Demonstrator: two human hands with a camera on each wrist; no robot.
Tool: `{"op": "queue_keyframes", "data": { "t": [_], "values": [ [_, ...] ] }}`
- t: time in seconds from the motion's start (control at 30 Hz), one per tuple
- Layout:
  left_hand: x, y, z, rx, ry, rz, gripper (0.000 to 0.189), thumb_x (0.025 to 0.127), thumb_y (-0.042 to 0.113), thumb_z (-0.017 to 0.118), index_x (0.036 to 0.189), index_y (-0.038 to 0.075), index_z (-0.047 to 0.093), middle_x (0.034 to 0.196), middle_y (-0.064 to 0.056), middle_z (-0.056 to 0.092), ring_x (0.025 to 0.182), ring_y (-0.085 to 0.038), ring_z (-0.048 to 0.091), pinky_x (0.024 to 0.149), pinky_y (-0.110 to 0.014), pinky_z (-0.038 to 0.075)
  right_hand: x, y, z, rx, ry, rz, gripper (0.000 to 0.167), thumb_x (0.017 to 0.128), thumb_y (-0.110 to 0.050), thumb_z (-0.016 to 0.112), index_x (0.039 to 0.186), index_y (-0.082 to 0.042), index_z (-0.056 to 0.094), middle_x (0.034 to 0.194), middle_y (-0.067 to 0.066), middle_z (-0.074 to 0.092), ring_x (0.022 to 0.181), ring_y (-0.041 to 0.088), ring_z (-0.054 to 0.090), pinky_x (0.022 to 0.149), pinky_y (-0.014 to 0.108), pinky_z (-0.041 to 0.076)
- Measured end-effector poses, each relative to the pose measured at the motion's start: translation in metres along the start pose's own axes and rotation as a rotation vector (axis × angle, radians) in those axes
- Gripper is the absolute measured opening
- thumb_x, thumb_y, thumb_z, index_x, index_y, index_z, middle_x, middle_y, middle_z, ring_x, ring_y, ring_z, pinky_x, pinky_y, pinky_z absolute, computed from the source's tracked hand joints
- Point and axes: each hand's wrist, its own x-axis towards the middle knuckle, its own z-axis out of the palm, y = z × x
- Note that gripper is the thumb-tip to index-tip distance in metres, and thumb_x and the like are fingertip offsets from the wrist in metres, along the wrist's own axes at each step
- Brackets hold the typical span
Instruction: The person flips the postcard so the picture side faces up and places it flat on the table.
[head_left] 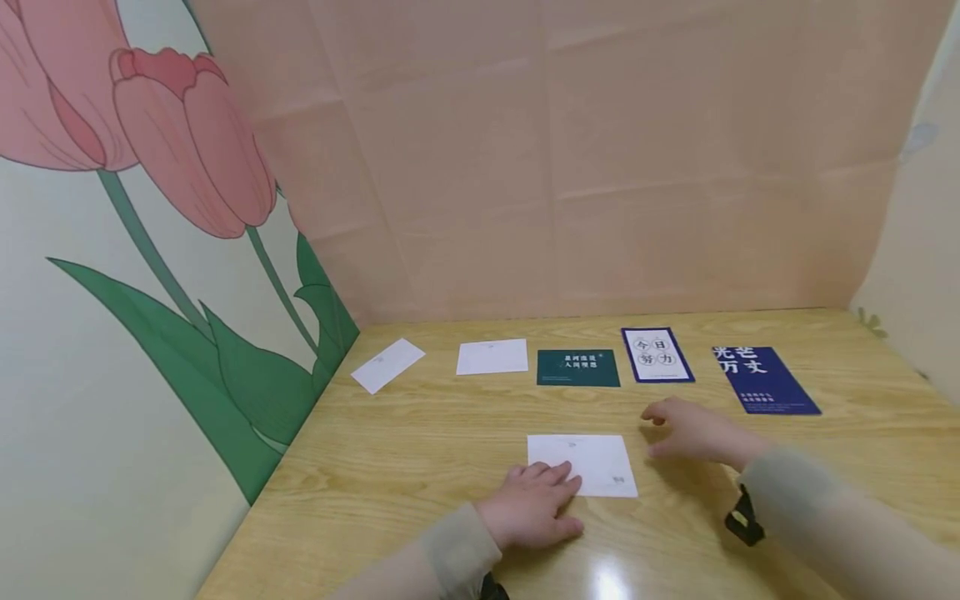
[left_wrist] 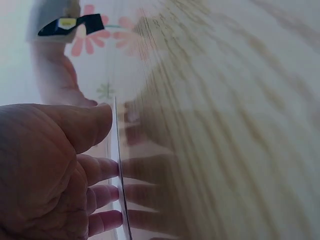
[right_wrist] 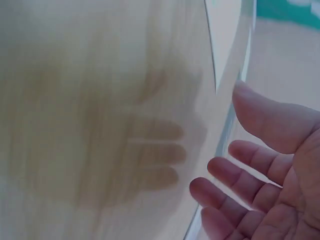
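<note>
A white postcard with small print lies on the wooden table in front of the person. The left hand rests its fingertips on the card's left part, thumb apart on the near side. In the left wrist view its fingers touch the card's thin edge. To the right of this card, the right hand hovers over the table, fingers loosely bent and holding nothing. The right wrist view shows that hand's palm and separated fingers, with a corner of the white card beyond.
Along the back lie two white cards, a green card, a blue-bordered card and a dark blue card. A pink cloth hangs behind the table. A tulip-patterned wall stands at the left.
</note>
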Motion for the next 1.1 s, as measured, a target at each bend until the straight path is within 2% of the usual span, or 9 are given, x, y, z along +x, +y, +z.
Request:
{"op": "queue_keyframes", "data": {
  "t": [0.17, 0.33, 0.43, 0.63, 0.77, 0.9, 1.1],
  "values": [
    [0.000, 0.002, -0.001, -0.002, -0.010, 0.010, 0.064, 0.095, 0.060, 0.042, 0.150, 0.028, 0.034, 0.156, 0.008, 0.025, 0.141, -0.015, 0.026, 0.111, -0.044, 0.024, 0.003, -0.027, 0.018, -0.037, -0.032, -0.006, 0.064, 0.068, -0.041, 0.085, 0.121, -0.012, 0.063, 0.122, 0.014, 0.058, 0.108, 0.035, 0.055, 0.092, 0.061, 0.041],
    [-0.001, 0.004, -0.003, -0.014, -0.031, 0.021, 0.064, 0.095, 0.060, 0.042, 0.150, 0.029, 0.033, 0.156, 0.009, 0.024, 0.141, -0.015, 0.026, 0.111, -0.043, 0.024, 0.008, -0.036, 0.026, -0.053, -0.039, 0.000, 0.060, 0.064, -0.039, 0.088, 0.113, -0.015, 0.065, 0.110, 0.006, 0.059, 0.095, 0.024, 0.055, 0.088, 0.054, 0.046],
    [-0.001, 0.004, -0.003, -0.027, -0.037, 0.026, 0.063, 0.095, 0.060, 0.042, 0.150, 0.029, 0.034, 0.156, 0.009, 0.024, 0.141, -0.015, 0.026, 0.111, -0.042, 0.024, 0.010, -0.041, 0.025, -0.063, -0.048, 0.002, 0.058, 0.063, -0.037, 0.089, 0.110, -0.014, 0.064, 0.102, 0.004, 0.057, 0.087, 0.021, 0.052, 0.083, 0.050, 0.049],
    [0.006, -0.001, -0.004, -0.084, 0.012, 0.027, 0.056, 0.094, 0.056, 0.049, 0.144, 0.030, 0.045, 0.150, 0.010, 0.036, 0.134, -0.017, 0.034, 0.107, -0.041, 0.029, 0.010, -0.049, 0.023, -0.078, -0.065, 0.015, 0.056, 0.063, -0.033, 0.089, 0.108, -0.013, 0.062, 0.097, 0.004, 0.056, 0.085, 0.021, 0.052, 0.083, 0.048, 0.049],
    [0.013, -0.007, -0.006, -0.101, 0.069, 0.003, 0.045, 0.092, 0.047, 0.059, 0.133, 0.028, 0.058, 0.136, 0.011, 0.050, 0.125, -0.013, 0.041, 0.103, -0.038, 0.032, 0.011, -0.050, 0.023, -0.072, -0.075, 0.033, 0.056, 0.063, -0.030, 0.090, 0.108, -0.013, 0.062, 0.098, 0.004, 0.057, 0.086, 0.022, 0.052, 0.085, 0.049, 0.048],
    [0.021, -0.015, -0.009, -0.096, 0.101, -0.041, 0.038, 0.089, 0.042, 0.067, 0.123, 0.027, 0.065, 0.126, 0.012, 0.056, 0.119, -0.010, 0.045, 0.102, -0.036, 0.034, 0.014, -0.049, 0.024, -0.065, -0.080, 0.052, 0.055, 0.063, -0.029, 0.090, 0.108, -0.014, 0.063, 0.097, 0.004, 0.056, 0.086, 0.022, 0.051, 0.085, 0.048, 0.048],
    [0.029, -0.028, -0.012, -0.168, 0.112, -0.140, 0.033, 0.083, 0.039, 0.074, 0.113, 0.026, 0.068, 0.126, 0.009, 0.057, 0.116, -0.015, 0.046, 0.101, -0.035, 0.037, 0.014, -0.049, 0.024, -0.060, -0.088, 0.057, 0.055, 0.062, -0.028, 0.090, 0.107, -0.014, 0.062, 0.095, 0.004, 0.054, 0.085, 0.023, 0.051, 0.081, 0.046, 0.048]
  ]
}}
